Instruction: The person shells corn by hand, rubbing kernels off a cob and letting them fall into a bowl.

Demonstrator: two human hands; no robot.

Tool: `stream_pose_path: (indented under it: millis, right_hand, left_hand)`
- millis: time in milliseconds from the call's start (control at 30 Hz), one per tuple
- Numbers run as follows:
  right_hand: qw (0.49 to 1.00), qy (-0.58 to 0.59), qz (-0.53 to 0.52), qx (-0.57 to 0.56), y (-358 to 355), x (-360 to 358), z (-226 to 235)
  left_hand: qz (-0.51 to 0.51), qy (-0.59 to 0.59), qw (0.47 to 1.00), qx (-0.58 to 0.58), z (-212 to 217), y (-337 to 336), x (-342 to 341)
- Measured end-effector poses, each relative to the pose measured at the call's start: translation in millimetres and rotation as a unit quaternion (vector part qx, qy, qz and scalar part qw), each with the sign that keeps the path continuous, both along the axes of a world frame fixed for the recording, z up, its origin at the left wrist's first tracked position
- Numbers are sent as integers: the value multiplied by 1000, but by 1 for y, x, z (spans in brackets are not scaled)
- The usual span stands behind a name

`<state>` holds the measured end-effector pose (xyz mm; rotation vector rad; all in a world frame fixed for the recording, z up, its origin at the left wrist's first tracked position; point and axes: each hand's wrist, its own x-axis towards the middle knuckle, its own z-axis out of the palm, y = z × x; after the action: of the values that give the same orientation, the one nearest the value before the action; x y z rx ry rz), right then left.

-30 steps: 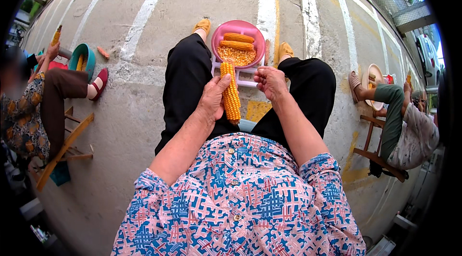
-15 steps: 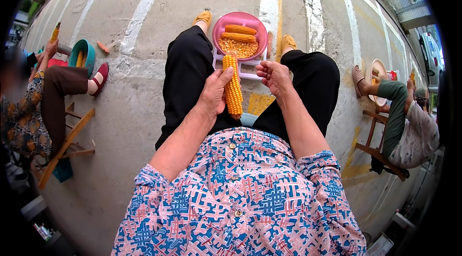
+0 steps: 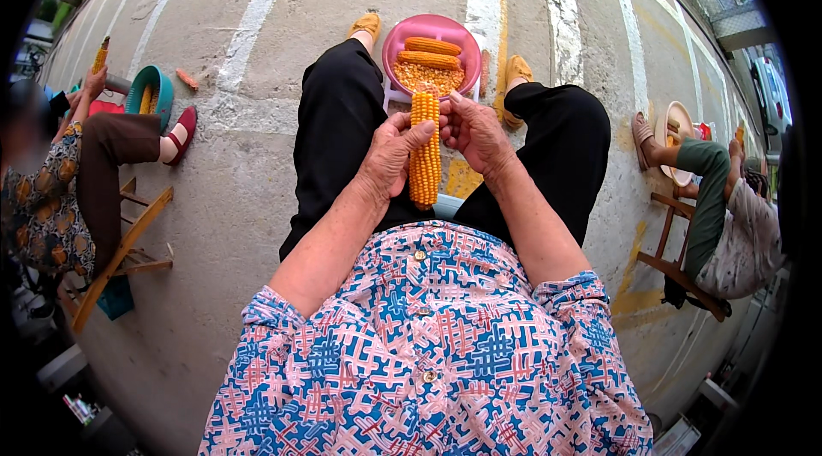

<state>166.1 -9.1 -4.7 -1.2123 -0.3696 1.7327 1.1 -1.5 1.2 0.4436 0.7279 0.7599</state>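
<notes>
Wrapped around a yellow corn cob (image 3: pixel 425 156) is my left hand (image 3: pixel 390 152), its thumb lying across the kernels. The cob stands lengthwise above my lap, its upper end near the basin's near rim. My right hand (image 3: pixel 479 132) is closed at the cob's upper right edge, thumb and fingertips against the kernels; the fingertips are partly hidden. Just beyond, between my feet, sits a pink basin (image 3: pixel 473 49) with two whole corn cobs (image 3: pixel 431 59) over loose yellow kernels (image 3: pixel 418 77).
A white stand (image 3: pixel 392 95) shows under the basin. At left a seated person (image 3: pixel 51 190) holds a corn cob (image 3: pixel 101 55) beside a teal basin (image 3: pixel 163 96). Another person (image 3: pixel 736 233) sits at right by a cream basin (image 3: pixel 681 122). White lines mark the concrete floor.
My right hand has moved left from beside the cob onto its upper edge. The cob, in my left hand, has turned more upright and shifted slightly right.
</notes>
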Motion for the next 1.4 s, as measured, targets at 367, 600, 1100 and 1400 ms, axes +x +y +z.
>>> stream_pose_path:
  millis: [367,600,1100,1400]
  right_hand:
    - [993,-94,35,68,-3,-2,1]
    - [989,-113,32,95,-3,-2,-2]
    - [998,-39,-1,44,-6,-4,-6]
    - [999,32,-30,-24,-2,-2,-9]
  left_hand:
    - [-22,28,998,48,-7,-2,2]
    - [-32,44,997,52,-13,-2,3]
    - [-33,45,997,49,-8,-2,3]
    - [-12,3,1000,-13,-13,1,1]
